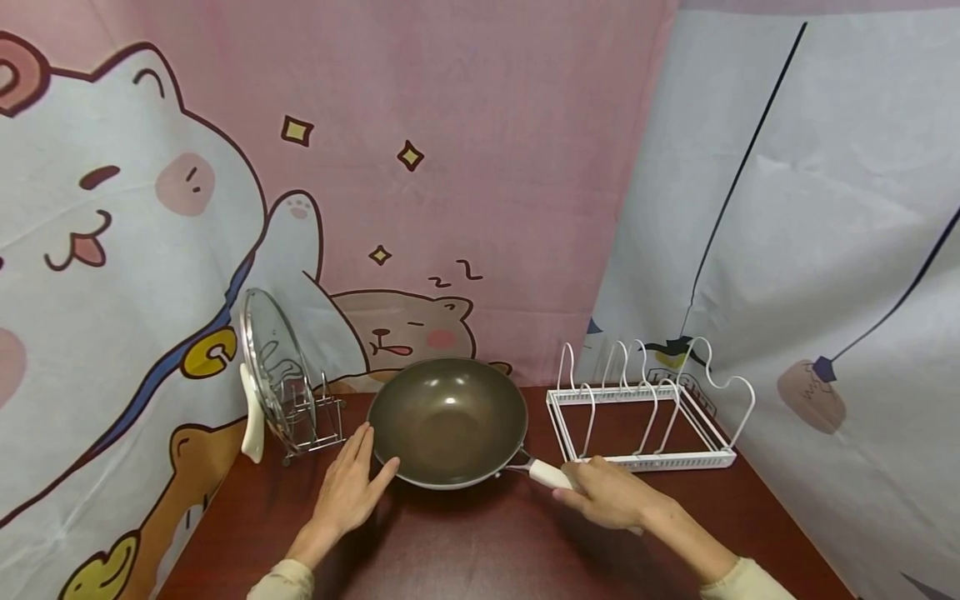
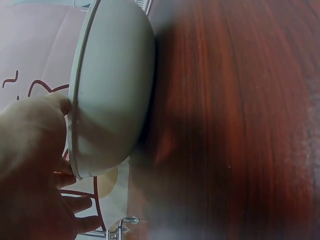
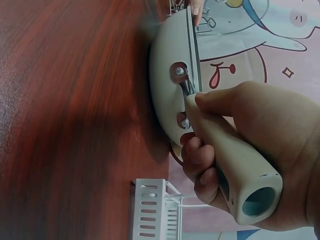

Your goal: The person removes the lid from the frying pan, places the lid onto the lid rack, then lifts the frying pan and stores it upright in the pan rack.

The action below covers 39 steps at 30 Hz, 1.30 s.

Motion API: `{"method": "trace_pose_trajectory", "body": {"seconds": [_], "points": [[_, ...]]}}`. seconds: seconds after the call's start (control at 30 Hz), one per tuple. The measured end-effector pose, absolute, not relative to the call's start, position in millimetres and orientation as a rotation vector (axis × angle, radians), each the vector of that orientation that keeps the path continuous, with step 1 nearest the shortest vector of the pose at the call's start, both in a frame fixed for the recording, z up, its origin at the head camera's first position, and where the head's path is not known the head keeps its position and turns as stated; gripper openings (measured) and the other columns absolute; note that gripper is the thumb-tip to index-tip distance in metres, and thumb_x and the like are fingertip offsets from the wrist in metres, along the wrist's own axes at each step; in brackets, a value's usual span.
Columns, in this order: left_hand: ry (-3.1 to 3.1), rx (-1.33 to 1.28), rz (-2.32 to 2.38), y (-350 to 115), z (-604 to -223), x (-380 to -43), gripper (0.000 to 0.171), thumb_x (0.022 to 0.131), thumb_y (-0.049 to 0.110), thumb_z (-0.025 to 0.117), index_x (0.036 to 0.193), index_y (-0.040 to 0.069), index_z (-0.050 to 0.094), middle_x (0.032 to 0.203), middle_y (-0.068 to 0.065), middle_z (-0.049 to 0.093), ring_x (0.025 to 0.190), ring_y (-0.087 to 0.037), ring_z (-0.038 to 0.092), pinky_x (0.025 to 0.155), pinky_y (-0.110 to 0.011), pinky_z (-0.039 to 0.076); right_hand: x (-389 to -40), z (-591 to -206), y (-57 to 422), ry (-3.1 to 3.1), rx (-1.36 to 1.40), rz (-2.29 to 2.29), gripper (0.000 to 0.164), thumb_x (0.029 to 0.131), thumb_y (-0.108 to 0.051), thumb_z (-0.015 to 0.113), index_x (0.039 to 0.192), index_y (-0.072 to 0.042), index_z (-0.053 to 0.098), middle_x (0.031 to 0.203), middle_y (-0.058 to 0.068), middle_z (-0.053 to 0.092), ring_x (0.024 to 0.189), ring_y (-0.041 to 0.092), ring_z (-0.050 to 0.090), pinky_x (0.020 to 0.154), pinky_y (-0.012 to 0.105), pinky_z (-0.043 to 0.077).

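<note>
A wok (image 1: 450, 417) with a dark inside and a pale outside sits on the table, its cream handle (image 1: 549, 475) pointing right and toward me. My right hand (image 1: 611, 493) grips that handle; in the right wrist view the fingers (image 3: 199, 155) curl round it, with the thumb along its top near the metal bracket (image 3: 186, 90). At the wok's left side, my left hand (image 1: 348, 483) touches the rim with its fingers extended and thumb spread. The left wrist view has the thumb at the rim of the wok (image 2: 115, 85), fingers reaching past the edge.
A glass lid (image 1: 273, 358) stands upright in a small wire rack (image 1: 322, 433) at the back left, a cream handle (image 1: 253, 417) beside it. A white rack (image 1: 645, 460) with tall wire dividers stands at the right. A printed cloth (image 1: 510, 167) hangs behind the dark red table (image 1: 465, 550).
</note>
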<state>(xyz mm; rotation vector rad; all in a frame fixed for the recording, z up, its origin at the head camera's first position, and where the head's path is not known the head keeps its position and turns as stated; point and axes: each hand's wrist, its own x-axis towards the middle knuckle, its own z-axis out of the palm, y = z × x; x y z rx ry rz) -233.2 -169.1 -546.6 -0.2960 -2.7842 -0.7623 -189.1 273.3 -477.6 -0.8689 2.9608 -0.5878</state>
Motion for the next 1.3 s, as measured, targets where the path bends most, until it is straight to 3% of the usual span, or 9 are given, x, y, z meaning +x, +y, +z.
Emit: {"method": "trace_pose_trajectory", "body": {"seconds": [0.43, 0.7, 0.83, 0.93, 1.1, 1.3], "points": [[-2.765, -0.301, -0.809, -168.2, -547.0, -238.7, 0.081, 0.114, 0.047, 0.062, 0.169, -0.008, 0.040, 0.180, -0.029, 0.037, 0.162, -0.056, 0.043, 0.122, -0.078, 0.043, -184.5, -476.6, 270.1, 2.923, -0.843, -0.616, 0.025, 0.111, -0.038, 0.070, 0.091, -0.025, 0.064, 0.073, -0.018, 0.050, 0.066, -0.003, 0.047, 0.063, 0.024, 0.044], [-2.760, -0.311, -0.846, -168.5, -545.6, -237.2, 0.080, 0.115, 0.046, 0.061, 0.170, -0.007, 0.039, 0.181, -0.028, 0.036, 0.164, -0.053, 0.043, 0.125, -0.074, 0.043, -182.4, -475.1, 269.4, 2.845, -0.800, -0.707, 0.024, 0.112, -0.039, 0.069, 0.105, -0.016, 0.073, 0.084, -0.013, 0.061, 0.076, -0.001, 0.054, 0.069, 0.027, 0.049], [-2.755, -0.312, -0.857, -167.9, -546.3, -237.0, 0.079, 0.115, 0.046, 0.061, 0.170, -0.007, 0.039, 0.181, -0.027, 0.035, 0.164, -0.053, 0.042, 0.127, -0.073, 0.042, -181.6, -476.6, 269.4, 2.769, -0.756, -0.816, 0.026, 0.113, -0.037, 0.068, 0.109, -0.013, 0.074, 0.085, -0.009, 0.063, 0.064, -0.002, 0.057, 0.060, 0.025, 0.052], [-2.739, -0.310, -0.856, -167.2, -546.5, -237.0, 0.080, 0.115, 0.046, 0.062, 0.169, -0.008, 0.039, 0.181, -0.029, 0.036, 0.164, -0.054, 0.042, 0.127, -0.073, 0.042, -181.0, -477.6, 269.1, 2.733, -0.745, -0.864, 0.026, 0.114, -0.037, 0.067, 0.109, -0.012, 0.074, 0.085, -0.007, 0.064, 0.060, -0.003, 0.057, 0.056, 0.024, 0.052], [-2.719, -0.318, -0.831, -166.4, -547.7, -234.2, 0.081, 0.114, 0.047, 0.064, 0.168, -0.009, 0.042, 0.179, -0.030, 0.039, 0.162, -0.055, 0.044, 0.124, -0.074, 0.044, -178.8, -477.5, 268.5, 2.773, -0.802, -0.811, 0.024, 0.114, -0.038, 0.066, 0.105, -0.018, 0.075, 0.087, -0.012, 0.063, 0.077, -0.004, 0.054, 0.068, 0.022, 0.048], [-2.679, -0.326, -0.811, -161.2, -546.5, -230.5, 0.077, 0.112, 0.045, 0.067, 0.167, -0.005, 0.046, 0.176, -0.030, 0.042, 0.158, -0.056, 0.049, 0.118, -0.077, 0.047, -177.1, -478.0, 265.6, 2.783, -0.815, -0.832, 0.024, 0.114, -0.037, 0.066, 0.097, -0.021, 0.073, 0.081, -0.014, 0.059, 0.075, -0.004, 0.052, 0.066, 0.022, 0.046]]}}
